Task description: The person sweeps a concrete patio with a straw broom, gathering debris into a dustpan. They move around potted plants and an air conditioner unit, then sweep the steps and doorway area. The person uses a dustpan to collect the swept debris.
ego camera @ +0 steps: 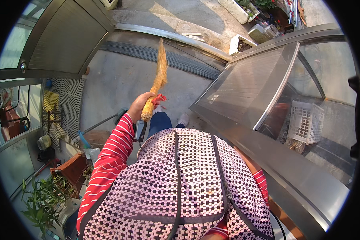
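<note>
My left hand (140,105) grips the bound handle of a short straw hand broom (157,75). Its bristles point away from me, toward the doorway. A strip of red cloth or plastic (159,98) is tied around the handle. A small grey device with a strap (140,130) sits at my left wrist. Of my right arm, only a bare stretch of forearm or wrist (246,158) and a striped sleeve (260,183) show; the hand is hidden behind my checked vest (195,177) and the door edge. Below the broom are my shoes (183,119) on the concrete floor (114,81).
A metal-framed door (243,87) stands at my right, with a white plastic basket (305,122) behind its glass. Another door panel (67,39) is at upper left. Ahead runs a raised metal threshold (174,39). Potted plants (46,195) and a patterned mat (72,102) lie left.
</note>
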A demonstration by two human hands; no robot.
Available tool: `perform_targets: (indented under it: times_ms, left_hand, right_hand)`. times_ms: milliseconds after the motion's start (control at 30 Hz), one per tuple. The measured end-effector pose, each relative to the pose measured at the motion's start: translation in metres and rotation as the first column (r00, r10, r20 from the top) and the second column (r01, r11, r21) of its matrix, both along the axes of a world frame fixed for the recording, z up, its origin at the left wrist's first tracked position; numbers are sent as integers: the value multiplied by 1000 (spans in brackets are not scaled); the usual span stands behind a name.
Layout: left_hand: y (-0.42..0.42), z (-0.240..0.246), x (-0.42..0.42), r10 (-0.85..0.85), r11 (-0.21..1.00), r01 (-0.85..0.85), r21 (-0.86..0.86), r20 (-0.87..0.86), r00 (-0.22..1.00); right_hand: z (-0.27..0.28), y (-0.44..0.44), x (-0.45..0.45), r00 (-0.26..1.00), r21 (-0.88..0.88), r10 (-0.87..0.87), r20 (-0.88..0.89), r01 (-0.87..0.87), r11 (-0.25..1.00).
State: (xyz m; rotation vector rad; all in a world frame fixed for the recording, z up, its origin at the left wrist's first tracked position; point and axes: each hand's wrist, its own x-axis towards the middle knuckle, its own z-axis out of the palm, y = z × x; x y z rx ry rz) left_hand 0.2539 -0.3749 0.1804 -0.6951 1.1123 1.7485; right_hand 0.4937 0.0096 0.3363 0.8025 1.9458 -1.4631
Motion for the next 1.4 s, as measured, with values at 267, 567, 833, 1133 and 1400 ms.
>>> perform_targets:
  times_ms: [267,567,833,1133,1400]
  left_hand:
    - [29,3,-5,-191,980,195,-40,86,978]
    - [38,11,-3,-266,958,271,-90,64,962]
    - [50,34,-7,-291,944,299,-140,78,954]
    - [66,47,-23,-344,927,351,-135,75,936]
    - [68,35,-79,-452,876,467,-121,134,882]
  right_hand:
    - [-18,7,67,917,199,-385,-107,399,895]
    - [-68,29,111,836,643,-388,-389,548,536]
    - [-84,94,146,560,477,-667,-492,814,332]
    - [-78,55,126,684,589,-481,-548,724,359]
    - [-99,40,127,214,312,-943,-254,941,130]
